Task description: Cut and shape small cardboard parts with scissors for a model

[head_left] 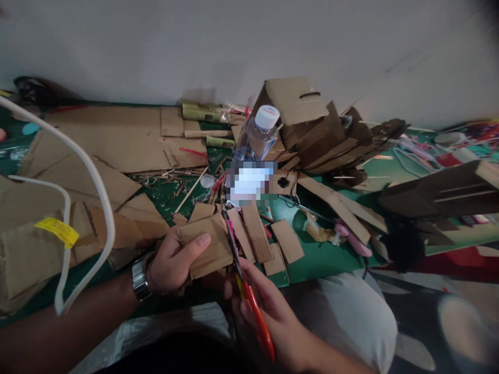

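My left hand point(171, 262), with a metal watch point(141, 279) on its wrist, grips a squarish piece of cardboard point(208, 244), thumb on top and fingers hidden beneath. In my right hand point(268, 304) is a pair of scissors point(255, 317) with red-orange handles. The blades point away from me and lie along the right edge of the cardboard piece. Whether they cut into it I cannot tell. Just beyond the blades lie several cut cardboard strips point(257, 234) on the green table point(319, 257).
A clear bottle with a white cap point(267, 118) stands behind a blurred bright patch. Large cardboard sheets point(97, 137) cover the left, where a white cable point(99, 192) loops up. Cardboard constructions point(296, 104) stand at the back, near bamboo pieces point(202, 113). A pink object point(353, 241) lies right.
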{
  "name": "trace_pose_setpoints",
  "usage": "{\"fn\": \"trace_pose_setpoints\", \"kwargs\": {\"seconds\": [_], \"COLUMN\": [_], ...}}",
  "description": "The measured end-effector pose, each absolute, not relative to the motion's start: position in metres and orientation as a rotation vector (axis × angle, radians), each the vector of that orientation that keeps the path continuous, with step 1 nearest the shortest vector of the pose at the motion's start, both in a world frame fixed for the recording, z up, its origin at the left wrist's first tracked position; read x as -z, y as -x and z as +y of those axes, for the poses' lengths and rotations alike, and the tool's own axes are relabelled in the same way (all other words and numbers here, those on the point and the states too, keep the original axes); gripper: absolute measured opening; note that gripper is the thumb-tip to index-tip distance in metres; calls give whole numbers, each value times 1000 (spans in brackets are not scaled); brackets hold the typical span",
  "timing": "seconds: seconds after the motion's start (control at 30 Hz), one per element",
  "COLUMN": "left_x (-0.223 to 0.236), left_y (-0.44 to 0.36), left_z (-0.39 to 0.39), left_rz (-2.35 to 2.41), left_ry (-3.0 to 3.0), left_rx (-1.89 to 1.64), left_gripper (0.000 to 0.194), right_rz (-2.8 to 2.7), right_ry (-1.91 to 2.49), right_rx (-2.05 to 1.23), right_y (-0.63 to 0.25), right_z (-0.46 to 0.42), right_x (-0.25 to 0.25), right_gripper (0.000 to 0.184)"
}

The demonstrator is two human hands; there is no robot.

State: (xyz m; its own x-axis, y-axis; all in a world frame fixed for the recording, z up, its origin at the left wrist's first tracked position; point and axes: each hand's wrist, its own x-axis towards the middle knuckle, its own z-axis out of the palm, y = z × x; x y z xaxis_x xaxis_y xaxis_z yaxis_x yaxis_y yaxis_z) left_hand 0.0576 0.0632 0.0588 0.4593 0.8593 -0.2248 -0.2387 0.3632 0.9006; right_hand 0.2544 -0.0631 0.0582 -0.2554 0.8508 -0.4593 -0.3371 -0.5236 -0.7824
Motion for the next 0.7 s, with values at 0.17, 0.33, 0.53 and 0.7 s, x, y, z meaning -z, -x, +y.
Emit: {"fn": "trace_pose_setpoints", "kwargs": {"seconds": [0.17,0.33,0.53,0.7], "left_x": [-56,-61,-64,-65], "left_y": [-54,-54,-57,-58], "left_z": [63,62,62,59], "left_rz": [791,825,848,855], "left_ry": [-1045,-1045,-989,-1003], "left_rx": [-766,-707,-725,-744], "left_gripper": [38,34,35,33], "right_rz": [-700,-675,-651,-568], "right_ry": [1169,1166,1128,1164], "right_rx": [-1913,-1886,-1906,-1885], "right_y": [-258,-257,-251,-246], "right_z": [-62,-62,-62,-63], "right_x": [-60,-61,-61,-59], "right_gripper": [73,73,69,67]}}
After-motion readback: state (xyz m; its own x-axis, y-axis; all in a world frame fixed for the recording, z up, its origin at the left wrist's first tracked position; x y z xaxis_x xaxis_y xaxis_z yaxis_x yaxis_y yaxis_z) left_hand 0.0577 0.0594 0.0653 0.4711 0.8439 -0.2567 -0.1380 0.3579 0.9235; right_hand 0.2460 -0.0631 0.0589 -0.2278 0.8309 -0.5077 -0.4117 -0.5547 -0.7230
